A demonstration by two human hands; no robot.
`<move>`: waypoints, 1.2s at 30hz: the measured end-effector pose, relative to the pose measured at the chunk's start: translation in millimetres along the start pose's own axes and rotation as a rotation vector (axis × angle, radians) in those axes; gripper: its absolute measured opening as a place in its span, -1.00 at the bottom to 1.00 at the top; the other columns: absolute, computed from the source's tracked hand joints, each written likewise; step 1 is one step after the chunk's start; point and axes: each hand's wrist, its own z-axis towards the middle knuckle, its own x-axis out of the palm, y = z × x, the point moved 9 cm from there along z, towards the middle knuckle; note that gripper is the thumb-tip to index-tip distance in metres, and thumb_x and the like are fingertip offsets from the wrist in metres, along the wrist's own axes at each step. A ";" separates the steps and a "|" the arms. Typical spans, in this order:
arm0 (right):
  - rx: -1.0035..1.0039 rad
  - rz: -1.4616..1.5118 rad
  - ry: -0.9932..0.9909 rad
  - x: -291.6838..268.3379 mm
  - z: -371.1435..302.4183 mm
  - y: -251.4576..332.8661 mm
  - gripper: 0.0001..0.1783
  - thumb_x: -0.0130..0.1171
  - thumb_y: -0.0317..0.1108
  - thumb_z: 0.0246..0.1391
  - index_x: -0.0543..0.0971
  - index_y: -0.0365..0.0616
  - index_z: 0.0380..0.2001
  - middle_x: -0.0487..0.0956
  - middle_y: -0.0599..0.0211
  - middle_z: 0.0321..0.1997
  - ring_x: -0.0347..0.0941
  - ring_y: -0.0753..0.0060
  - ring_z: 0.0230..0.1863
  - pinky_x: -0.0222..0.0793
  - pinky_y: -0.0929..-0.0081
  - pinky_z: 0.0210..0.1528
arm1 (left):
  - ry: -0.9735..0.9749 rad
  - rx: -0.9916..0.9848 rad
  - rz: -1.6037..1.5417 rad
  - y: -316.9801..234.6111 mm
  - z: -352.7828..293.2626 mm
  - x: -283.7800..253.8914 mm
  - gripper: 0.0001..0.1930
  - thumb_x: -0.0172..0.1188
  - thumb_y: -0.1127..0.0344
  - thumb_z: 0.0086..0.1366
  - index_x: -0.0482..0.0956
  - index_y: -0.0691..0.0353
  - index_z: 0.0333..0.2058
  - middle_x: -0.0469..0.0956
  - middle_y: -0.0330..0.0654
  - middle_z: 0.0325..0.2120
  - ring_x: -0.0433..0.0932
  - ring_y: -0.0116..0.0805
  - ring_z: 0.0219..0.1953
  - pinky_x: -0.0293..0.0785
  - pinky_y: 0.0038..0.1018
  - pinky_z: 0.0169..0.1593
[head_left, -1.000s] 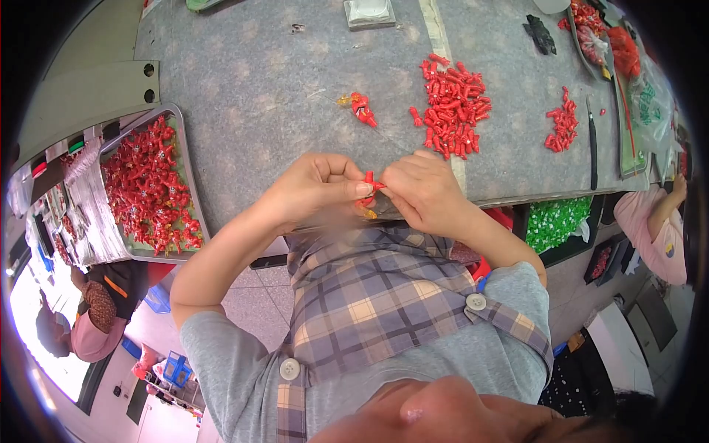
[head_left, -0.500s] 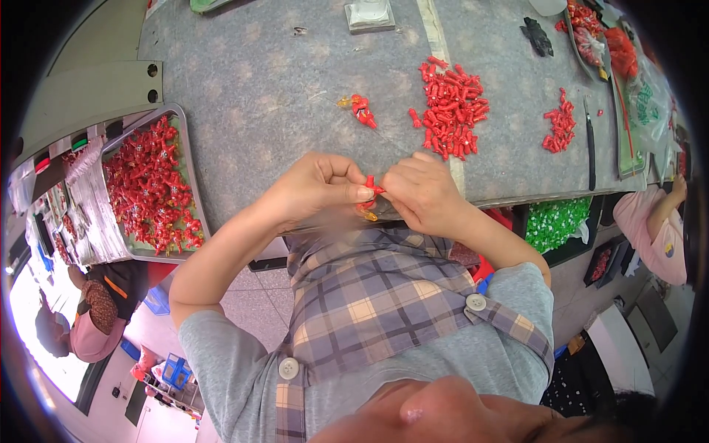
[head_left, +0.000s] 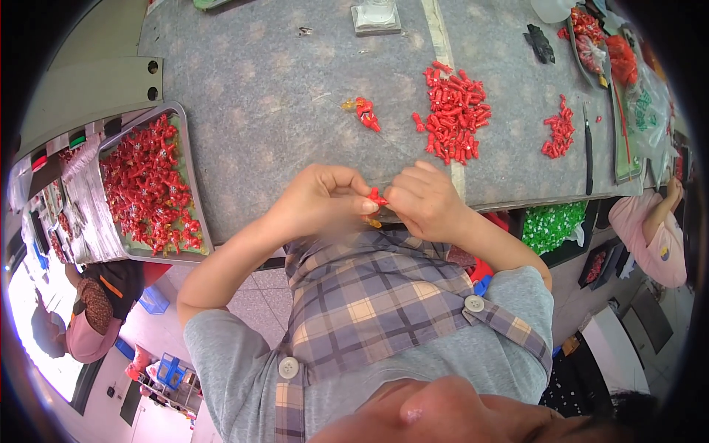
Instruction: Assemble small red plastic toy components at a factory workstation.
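Where the worktable (head_left: pixel 251 111) spreads: a grey, mottled, matt covering, crossed by a pale strip (head_left: pixel 436 33).
Apron (head_left: pixel 377 295): soft cloth in grey and cream checks, with round buttons (head_left: pixel 473 303) on the straps.
Tray (head_left: pixel 193 173): smooth, grey, round-cornered rim, heaped inside with glossy red pieces.
Main pile (head_left: pixel 456 114): stubby, shiny red parts, knobbly and jumbled, beyond the right hand.
Left hand (head_left: pixel 321 198): thumb and forefinger pinched narrow on the red piece.
Right hand (head_left: pixel 425 199): fingers curled, tips closed on the piece's right end.
Small cluster (head_left: pixel 559 131): similar red bits, well to the right.
Loose figure (head_left: pixel 365 112): red, lumpy, lying beyond the hands, with a see-through yellow end.
Red piece (head_left: pixel 376 196): glossy, small, between both hands at the table's near edge; a stub points up, yellow shows below, the rest hidden by fingers.
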 end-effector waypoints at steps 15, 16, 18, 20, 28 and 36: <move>-0.265 -0.214 -0.070 -3.6 -10.9 25.2 -0.85 0.14 -0.36 -0.30 0.37 -0.03 -0.61 0.21 0.49 -0.62 0.20 0.50 -0.56 0.08 0.53 -0.54 | -0.195 0.464 0.679 -41.5 -27.3 16.4 -0.87 0.31 0.30 -0.09 0.59 0.14 -0.52 0.55 -0.19 -0.59 0.53 -0.22 -0.53 0.44 -0.42 -0.46; -0.270 -0.215 -0.074 -3.6 -11.2 25.8 -0.85 0.14 -0.35 -0.31 0.37 -0.03 -0.60 0.21 0.49 -0.62 0.20 0.50 -0.56 0.08 0.53 -0.54 | -0.195 0.466 0.679 -40.7 -27.4 16.7 -0.87 0.31 0.30 -0.09 0.59 0.14 -0.52 0.55 -0.19 -0.59 0.53 -0.22 -0.53 0.44 -0.42 -0.46; -0.265 -0.220 -0.080 -3.1 -11.8 25.7 -0.85 0.15 -0.35 -0.31 0.37 -0.03 -0.60 0.22 0.50 -0.62 0.20 0.51 -0.56 0.07 0.53 -0.54 | -0.213 0.532 0.729 -43.8 -29.8 18.8 -0.87 0.32 0.31 -0.10 0.59 0.15 -0.52 0.55 -0.19 -0.59 0.54 -0.22 -0.52 0.44 -0.41 -0.45; -0.260 -0.224 -0.088 -3.6 -11.5 25.3 -0.85 0.15 -0.35 -0.30 0.38 -0.03 -0.60 0.22 0.50 -0.62 0.20 0.51 -0.56 0.07 0.54 -0.54 | -0.227 0.563 0.732 -43.5 -30.4 18.6 -0.87 0.32 0.31 -0.10 0.58 0.16 -0.53 0.55 -0.19 -0.60 0.54 -0.21 -0.52 0.44 -0.41 -0.45; -0.261 -0.213 -0.081 -2.1 -8.7 25.0 -0.83 0.14 -0.35 -0.31 0.39 -0.11 -0.57 0.22 0.46 -0.65 0.15 0.46 -0.62 0.03 0.50 -0.57 | -0.256 0.646 0.777 -44.9 -34.3 17.7 -0.85 0.31 0.33 -0.11 0.57 0.17 -0.50 0.56 -0.20 -0.56 0.55 -0.21 -0.49 0.45 -0.40 -0.41; -0.252 -0.182 -0.050 -1.8 -6.2 23.6 -0.81 0.14 -0.36 -0.32 0.39 -0.14 -0.56 0.20 0.44 -0.65 0.15 0.43 -0.63 0.02 0.47 -0.57 | -0.195 0.606 0.778 -45.3 -34.3 19.8 -0.88 0.27 0.41 0.03 0.58 0.26 -0.41 0.59 -0.16 -0.49 0.57 -0.30 -0.46 0.43 -0.50 -0.40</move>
